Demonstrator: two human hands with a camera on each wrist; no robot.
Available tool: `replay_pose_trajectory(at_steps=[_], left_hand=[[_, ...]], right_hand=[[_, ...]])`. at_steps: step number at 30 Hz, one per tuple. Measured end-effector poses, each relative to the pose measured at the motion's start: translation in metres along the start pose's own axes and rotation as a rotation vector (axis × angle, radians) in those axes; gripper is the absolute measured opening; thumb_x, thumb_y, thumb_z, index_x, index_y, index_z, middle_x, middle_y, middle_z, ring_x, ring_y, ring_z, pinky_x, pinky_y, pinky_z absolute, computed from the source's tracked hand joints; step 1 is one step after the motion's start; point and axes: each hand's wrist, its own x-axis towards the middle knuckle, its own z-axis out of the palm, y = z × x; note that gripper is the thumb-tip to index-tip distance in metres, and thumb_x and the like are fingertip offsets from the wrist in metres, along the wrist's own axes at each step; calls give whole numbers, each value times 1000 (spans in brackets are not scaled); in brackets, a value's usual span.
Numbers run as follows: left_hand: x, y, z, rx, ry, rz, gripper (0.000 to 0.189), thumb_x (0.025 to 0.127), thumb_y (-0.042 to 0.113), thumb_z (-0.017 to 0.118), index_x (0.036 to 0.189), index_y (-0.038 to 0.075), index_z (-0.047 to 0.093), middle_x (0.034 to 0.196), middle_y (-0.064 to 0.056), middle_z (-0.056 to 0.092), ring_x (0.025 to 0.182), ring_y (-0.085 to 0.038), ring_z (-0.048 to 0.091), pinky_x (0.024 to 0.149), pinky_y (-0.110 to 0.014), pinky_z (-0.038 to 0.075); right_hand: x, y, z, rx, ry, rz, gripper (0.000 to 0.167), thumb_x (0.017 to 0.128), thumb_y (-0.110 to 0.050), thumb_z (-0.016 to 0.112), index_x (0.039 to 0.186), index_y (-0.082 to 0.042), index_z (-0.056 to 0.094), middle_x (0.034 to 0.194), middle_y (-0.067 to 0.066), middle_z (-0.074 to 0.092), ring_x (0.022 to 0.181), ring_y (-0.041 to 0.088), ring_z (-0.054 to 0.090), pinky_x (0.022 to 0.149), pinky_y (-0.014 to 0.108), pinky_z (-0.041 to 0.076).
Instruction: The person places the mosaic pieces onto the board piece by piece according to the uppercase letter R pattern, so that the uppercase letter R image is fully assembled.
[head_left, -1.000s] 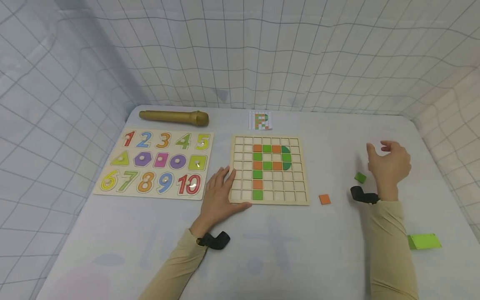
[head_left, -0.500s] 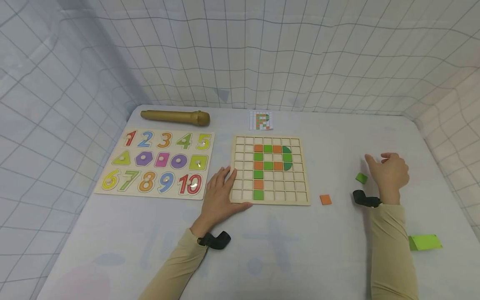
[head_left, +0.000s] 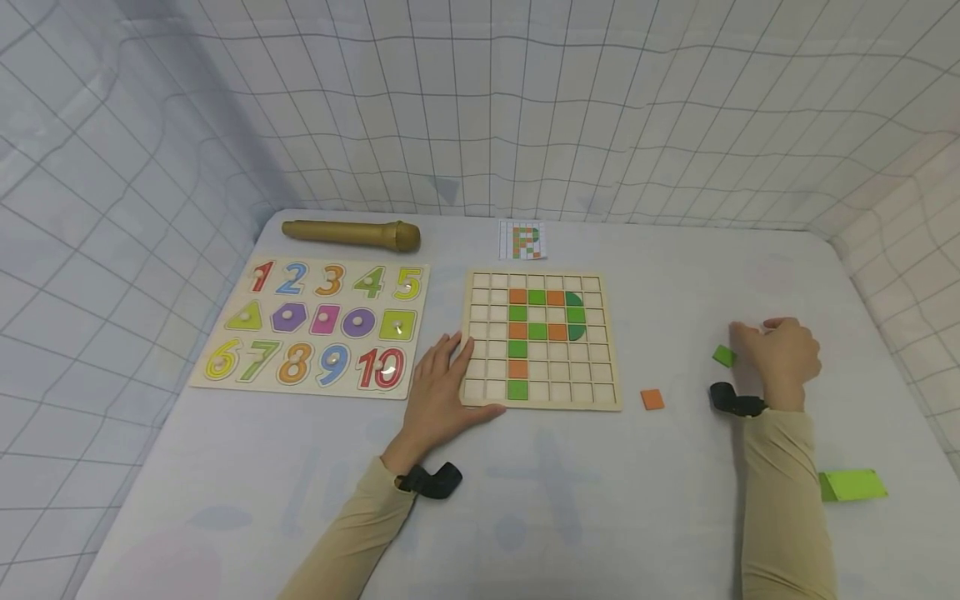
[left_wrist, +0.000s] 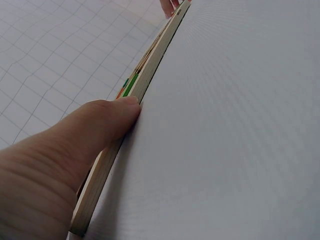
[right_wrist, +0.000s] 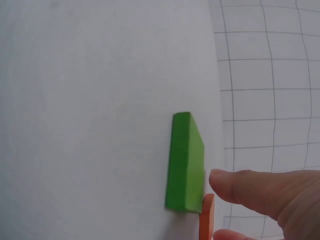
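Observation:
My left hand [head_left: 438, 392] rests at the near-left corner of a wooden grid board [head_left: 558, 389], fingers straight along its left side. Its thumb [left_wrist: 107, 120] lies on the front edge in the left wrist view. Orange and green tiles fill some squares in a P-like shape. Over at the right, my right hand [head_left: 783, 357] is down by the table, thumb and fingertips right at an orange tile [right_wrist: 206, 220]; I cannot tell if they pinch it. Beside that tile lies a green square tile [right_wrist: 181, 165]. Another orange tile [head_left: 652, 399] sits nearer the board.
Behind the board lies a small pattern card [head_left: 523, 242] with a tile-built R. A number and shape puzzle [head_left: 311, 333] is left of the board, with a gold toy microphone [head_left: 348, 235] behind it. A folded lime-green piece [head_left: 853, 485] lies by the right sleeve.
My right hand has come down and nearer, its fingers lowering to the orange tile, which now shows between thumb and fingers. The left hand keeps its place on the board.

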Motion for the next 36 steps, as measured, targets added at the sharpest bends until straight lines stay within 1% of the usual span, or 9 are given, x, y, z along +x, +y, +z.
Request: replay_pose_trajectory(at_steps=[6, 13, 18, 20, 23, 26, 30, 36], left_hand=[[0, 0, 0, -6, 0, 1, 106, 67, 62, 74, 147, 6, 33, 152, -12, 26, 141, -27, 12, 109, -48, 15], [0, 0, -1, -10, -5, -3, 104, 68, 61, 73, 147, 7, 34, 152, -12, 26, 140, -27, 13, 109, -47, 16], [0, 0, -1, -11, -5, 0, 105, 67, 61, 74, 147, 6, 34, 152, -12, 26, 141, -27, 12, 109, -48, 15], [0, 0, -1, -10, -6, -2, 105, 67, 61, 74, 147, 6, 34, 152, -12, 26, 141, -27, 12, 109, -47, 15], [0, 0, 0, -9, -9, -5, 105, 68, 62, 73, 148, 6, 33, 152, -12, 26, 141, -26, 12, 110, -47, 15], [0, 0, -1, -7, -11, -5, 105, 68, 61, 73, 147, 6, 34, 152, -12, 26, 141, -27, 12, 110, -46, 15], [0, 0, -1, -6, -7, 0, 104, 68, 61, 74, 147, 6, 34, 151, -12, 26, 141, -27, 13, 110, -46, 15], [0, 0, -1, -8, -3, 5, 104, 68, 60, 74, 147, 6, 34, 151, -13, 26, 140, -28, 13, 110, -47, 15]], right_hand=[[1, 4, -1, -35, -7, 4, 71, 89, -48, 51, 128, 11, 48, 123, 38, 45, 110, 54, 42, 78, 57, 38], [0, 6, -2, -45, -17, -12, 64, 91, -44, 51, 123, 11, 53, 120, 35, 50, 104, 52, 48, 68, 50, 39], [0, 5, -3, -20, -34, -22, 56, 91, -38, 51, 120, 9, 55, 121, 33, 50, 107, 52, 46, 69, 51, 39], [1, 5, -3, -1, -42, -29, 54, 91, -36, 52, 120, 9, 55, 120, 32, 51, 106, 50, 47, 68, 49, 38], [1, 4, -3, 30, -47, -41, 50, 90, -33, 55, 118, 8, 54, 114, 28, 53, 100, 45, 48, 64, 43, 36], [1, 3, -3, 61, -36, -41, 48, 89, -33, 58, 119, 4, 54, 113, 24, 55, 94, 39, 50, 62, 39, 32], [1, 1, -1, 87, -10, -21, 50, 87, -34, 62, 124, 0, 54, 118, 22, 57, 90, 35, 51, 61, 38, 32], [0, 0, 0, 99, 27, -8, 50, 87, -34, 65, 124, -2, 57, 117, 20, 60, 93, 35, 54, 61, 37, 34]])
